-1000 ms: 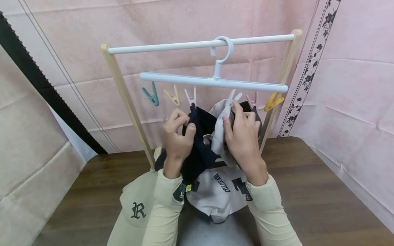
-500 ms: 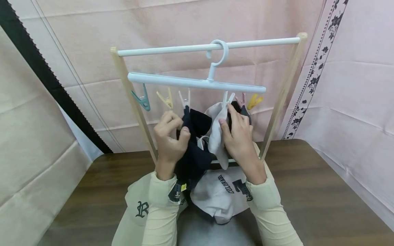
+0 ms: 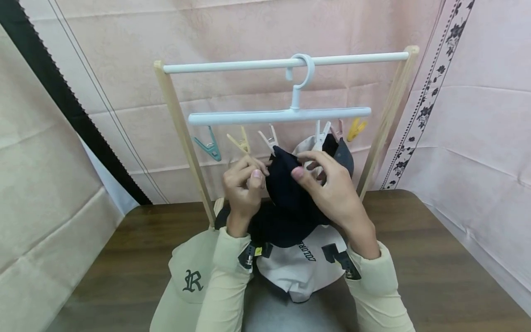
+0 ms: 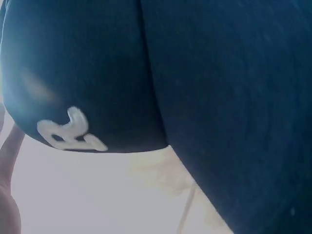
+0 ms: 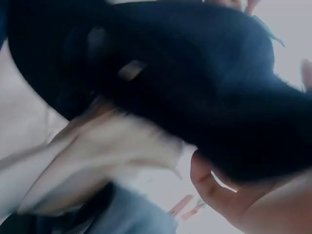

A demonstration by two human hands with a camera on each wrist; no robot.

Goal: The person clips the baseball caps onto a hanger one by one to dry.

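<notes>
The navy cap (image 3: 285, 184) is hanging below a white clip (image 3: 271, 144); we are judging it light, soft, best pinched by its edge. Our left hand (image 3: 243, 190) and right hand (image 3: 333, 191) are flanking it, neither grip's hold being clear.

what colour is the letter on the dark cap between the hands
The letter is white or pale grey on the navy cap, clearest in the left wrist view.

Long pale cream sleeves (image 3: 226, 286), kinda wrinkled, with black straps (image 3: 349, 266) at both wrists and a little yellow patch (image 3: 258, 251) by the left one.
</notes>
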